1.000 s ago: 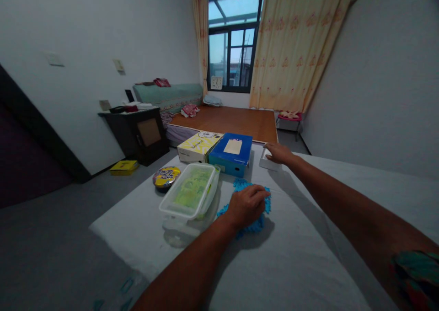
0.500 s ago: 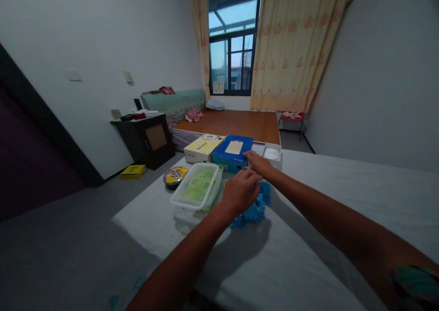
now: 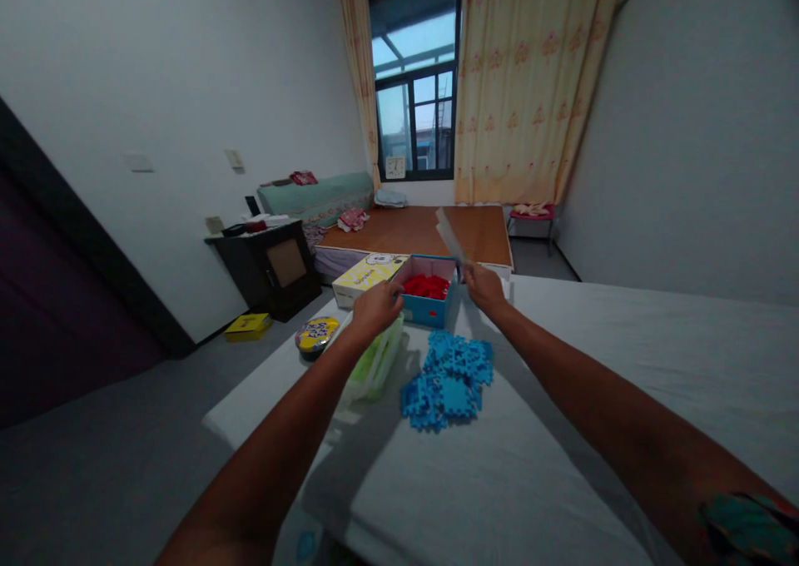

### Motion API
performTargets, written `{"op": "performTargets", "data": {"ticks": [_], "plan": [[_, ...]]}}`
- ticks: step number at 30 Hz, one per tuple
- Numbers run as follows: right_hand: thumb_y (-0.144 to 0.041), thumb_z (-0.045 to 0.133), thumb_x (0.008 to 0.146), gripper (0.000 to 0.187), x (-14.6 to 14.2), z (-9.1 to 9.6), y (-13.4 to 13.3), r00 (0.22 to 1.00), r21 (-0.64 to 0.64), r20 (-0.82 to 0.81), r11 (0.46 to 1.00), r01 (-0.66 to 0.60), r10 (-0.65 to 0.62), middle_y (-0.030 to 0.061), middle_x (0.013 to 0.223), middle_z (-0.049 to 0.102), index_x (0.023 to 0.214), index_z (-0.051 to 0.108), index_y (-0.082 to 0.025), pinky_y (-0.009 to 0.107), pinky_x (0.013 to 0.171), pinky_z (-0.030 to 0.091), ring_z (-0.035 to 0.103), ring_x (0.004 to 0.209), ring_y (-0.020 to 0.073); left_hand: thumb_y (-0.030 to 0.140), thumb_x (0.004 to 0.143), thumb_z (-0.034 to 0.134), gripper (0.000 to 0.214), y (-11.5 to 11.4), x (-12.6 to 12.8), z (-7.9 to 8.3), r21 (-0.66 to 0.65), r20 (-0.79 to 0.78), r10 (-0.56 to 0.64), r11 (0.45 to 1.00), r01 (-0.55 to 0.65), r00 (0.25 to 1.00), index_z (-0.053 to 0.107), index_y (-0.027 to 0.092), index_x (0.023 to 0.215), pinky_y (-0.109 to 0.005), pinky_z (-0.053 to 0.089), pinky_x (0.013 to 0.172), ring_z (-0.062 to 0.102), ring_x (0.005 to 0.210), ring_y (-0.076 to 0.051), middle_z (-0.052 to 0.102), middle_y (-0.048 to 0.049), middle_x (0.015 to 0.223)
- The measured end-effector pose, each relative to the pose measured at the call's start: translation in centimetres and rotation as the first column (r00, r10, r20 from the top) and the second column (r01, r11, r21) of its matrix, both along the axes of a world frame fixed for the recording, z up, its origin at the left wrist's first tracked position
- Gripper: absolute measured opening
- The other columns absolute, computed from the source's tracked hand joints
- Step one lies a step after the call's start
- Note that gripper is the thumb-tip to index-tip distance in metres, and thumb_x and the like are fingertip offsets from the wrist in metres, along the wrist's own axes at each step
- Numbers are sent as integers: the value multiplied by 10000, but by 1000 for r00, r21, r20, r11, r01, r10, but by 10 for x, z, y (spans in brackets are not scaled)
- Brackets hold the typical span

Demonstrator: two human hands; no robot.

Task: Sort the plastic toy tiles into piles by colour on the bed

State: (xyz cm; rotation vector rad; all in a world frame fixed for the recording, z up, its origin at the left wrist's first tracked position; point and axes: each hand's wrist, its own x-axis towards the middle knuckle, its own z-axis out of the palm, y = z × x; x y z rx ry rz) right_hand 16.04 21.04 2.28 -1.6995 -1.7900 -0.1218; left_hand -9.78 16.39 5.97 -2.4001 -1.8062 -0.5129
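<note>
Fingers of the right hand (image 3: 483,288) pinch a tilted lid (image 3: 449,235) beside the open blue box (image 3: 417,310) of red pieces (image 3: 426,286); the left hand (image 3: 376,308) curls near its left corner, hold unclear. A steady edge grip should suit the lid.

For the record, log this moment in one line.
right hand: holds lid; left hand: by blue box; blue box: open, red pieces inside; blue pieces: on white cloth

blue box (image 3: 417,310) now open, its red pieces (image 3: 426,286) showing
</note>
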Motion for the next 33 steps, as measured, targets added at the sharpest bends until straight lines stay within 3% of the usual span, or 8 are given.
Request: {"op": "performTargets", "data": {"ticks": [3,7,10,13,18,22,27,33], "plan": [[-433,206,1024,596,23,5,-5,971,77,-214,989,129,-110,201,948,745,1083,693,-94,343,796,496,707,897,284,322,927,440,376,39,-9,10,-53,-130,115,991,-123,985,714,234,1169,-333,498,852,657,1069,-252,700,-112,1203],[-662,215,965,740,51,1,-33,883,174,-466,974,146,-49,183,793,738,860,708,-121,352,743,519,707,788,280,288,900,462,357,69,-1,13,-99,-179,84,990,-103,980,750,239,1107,-327,494,848,672,1058,-258,732,-114,1145],[-758,304,904,739,68,-5,-62,824,221,-566,960,173,-18,143,725,725,759,696,-148,345,724,530,702,740,263,395,913,478,340,72,28,7,-133,-209,-14,991,-14,978,772,267,1026,-301,486,859,672,1059,-239,752,-84,1093],[-806,336,866,753,82,-8,-86,802,228,-597,956,186,-13,118,682,708,727,694,-158,339,692,532,692,715,257,527,931,430,456,65,69,-4,-162,-232,-96,985,59,968,779,239,986,-314,492,875,672,1062,-250,752,-113,1070],[-852,335,831,791,97,-15,-108,787,192,-615,961,201,-42,120,681,698,757,689,-149,345,670,531,682,705,266,498,885,523,428,58,116,-19,-180,-270,-76,983,27,960,752,178,1052,-385,519,879,671,1080,-300,738,-175,1098],[-818,320,864,774,107,-24,-119,814,165,-579,969,185,-56,120,694,697,796,695,-144,338,667,522,677,703,266,440,892,513,392,64,121,-22,-166,-282,-26,986,-23,959,742,172,1063,-397,521,897,666,1102,-298,730,-184,1126],[-675,330,950,660,125,-30,-138,911,162,-412,981,103,-28,97,725,709,986,714,-140,327,674,512,672,681,251,368,887,506,355,61,119,-26,-139,-285,-12,990,-29,959,746,173,1062,-377,516,909,668,1105,-287,735,-183,1110],[-461,308,1020,520,167,-35,-162,996,290,-24,952,94,-91,150,1144,727,1304,622,-160,374,792,513,704,918,283,507,932,418,471,47,119,-23,-158,-265,-79,987,37,961,765,201,1021,-336,518,856,699,1014,-263,755,-148,1041]]}}
